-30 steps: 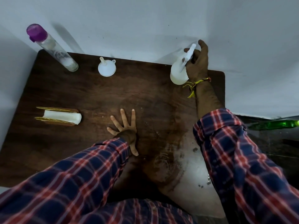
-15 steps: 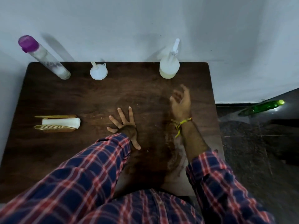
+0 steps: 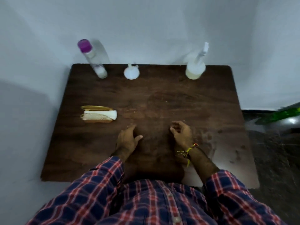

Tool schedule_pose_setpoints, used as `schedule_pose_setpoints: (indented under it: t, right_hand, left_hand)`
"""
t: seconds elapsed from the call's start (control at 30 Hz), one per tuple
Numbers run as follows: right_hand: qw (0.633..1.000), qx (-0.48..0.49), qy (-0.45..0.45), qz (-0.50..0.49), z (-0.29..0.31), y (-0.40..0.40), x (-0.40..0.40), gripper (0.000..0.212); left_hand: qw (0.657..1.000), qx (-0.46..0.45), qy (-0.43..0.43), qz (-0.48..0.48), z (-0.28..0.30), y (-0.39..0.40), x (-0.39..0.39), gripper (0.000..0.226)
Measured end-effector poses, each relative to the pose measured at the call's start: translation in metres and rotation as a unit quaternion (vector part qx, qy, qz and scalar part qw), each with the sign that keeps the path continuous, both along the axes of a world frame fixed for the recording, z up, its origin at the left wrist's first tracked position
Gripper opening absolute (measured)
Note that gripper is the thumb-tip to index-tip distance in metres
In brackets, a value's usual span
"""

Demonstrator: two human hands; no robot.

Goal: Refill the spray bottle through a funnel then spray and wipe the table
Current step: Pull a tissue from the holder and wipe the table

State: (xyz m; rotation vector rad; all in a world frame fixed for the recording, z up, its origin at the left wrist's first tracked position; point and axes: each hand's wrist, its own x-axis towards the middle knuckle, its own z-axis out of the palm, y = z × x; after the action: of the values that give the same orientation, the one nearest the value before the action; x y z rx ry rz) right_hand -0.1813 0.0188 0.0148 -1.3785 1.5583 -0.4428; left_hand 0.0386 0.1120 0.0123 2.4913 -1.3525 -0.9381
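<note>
My left hand [image 3: 127, 140] and right hand [image 3: 182, 134] hang loosely curled over the near table [image 3: 162, 98], both empty. Spray bottle [image 3: 194, 69] upright at far right edge; white funnel [image 3: 131, 72] and purple-capped bottle [image 3: 93, 60] far left; folded cloth [image 3: 99, 114] left.

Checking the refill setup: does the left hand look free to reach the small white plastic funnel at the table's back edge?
Probably yes. The left hand holds nothing, and only bare dark wooden table lies between it and the small white plastic funnel, which stands apart from the purple-capped clear bottle.
</note>
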Motion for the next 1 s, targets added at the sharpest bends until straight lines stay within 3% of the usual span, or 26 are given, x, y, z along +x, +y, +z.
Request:
schedule_pose_setpoints:
  t: [0.07, 0.13, 0.3, 0.4, 0.63, 1.0]
  right_hand:
    - [0.999, -0.014, 0.027, 0.022, 0.003, 0.009, 0.019, 0.024]
    - [0.997, -0.038, 0.048, 0.048, 0.01, 0.016, 0.04, 0.02]
    - [0.988, -0.076, 0.054, 0.119, 0.026, 0.02, 0.11, 0.015]
    - [0.982, -0.105, 0.057, 0.144, 0.031, 0.015, 0.153, 0.015]
    - [0.973, -0.11, 0.105, 0.175, 0.022, -0.007, 0.229, 0.017]
    - [0.954, -0.105, 0.181, 0.215, 0.008, -0.014, 0.275, 0.018]
  left_hand:
    - [0.997, -0.006, -0.021, 0.069, 0.0, 0.027, 0.025, 0.059]
    - [0.991, 0.007, -0.053, 0.119, -0.002, 0.05, 0.048, 0.066]
    - [0.977, 0.133, -0.044, 0.163, -0.007, 0.067, 0.098, 0.14]
    - [0.973, 0.178, -0.008, 0.148, -0.008, 0.059, 0.111, 0.161]
    - [0.963, 0.228, 0.02, 0.145, -0.023, 0.051, 0.119, 0.175]
    - [0.95, 0.27, 0.066, 0.141, -0.014, 0.04, 0.124, 0.175]
